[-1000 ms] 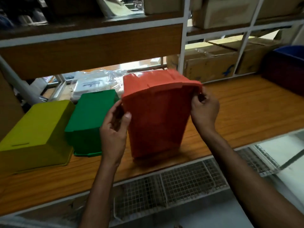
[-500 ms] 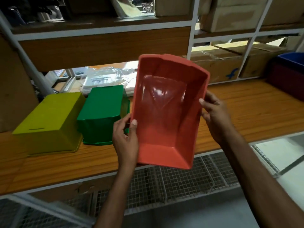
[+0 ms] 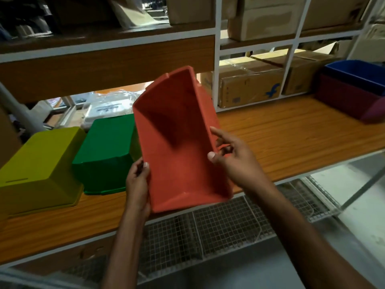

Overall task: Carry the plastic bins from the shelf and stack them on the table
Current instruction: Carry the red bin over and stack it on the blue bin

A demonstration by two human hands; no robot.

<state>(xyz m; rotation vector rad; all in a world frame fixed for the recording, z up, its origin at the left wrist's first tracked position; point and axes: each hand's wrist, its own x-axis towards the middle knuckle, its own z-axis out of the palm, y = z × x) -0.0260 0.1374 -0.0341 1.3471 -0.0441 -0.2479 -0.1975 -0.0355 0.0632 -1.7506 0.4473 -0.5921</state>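
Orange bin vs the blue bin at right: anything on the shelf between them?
Head view: nothing. Bare wooden shelf runs from orange bin to blue bin; only the right hand intrudes.

The bin [image 3: 179,147] in my grip is orange-red all over, inside and out. Beside it the overturned bins are plain green [image 3: 106,153] and yellow-green [image 3: 41,163]. The shelf board [image 3: 291,132] under them shows warm orange-brown wood grain, with white framing [image 3: 217,59]. At far right a blue bin [image 3: 354,74] sits in a dark maroon one [image 3: 343,99]. The brown cardboard box [image 3: 250,86] carries a blue mark. Below lies white wire mesh [image 3: 229,226].
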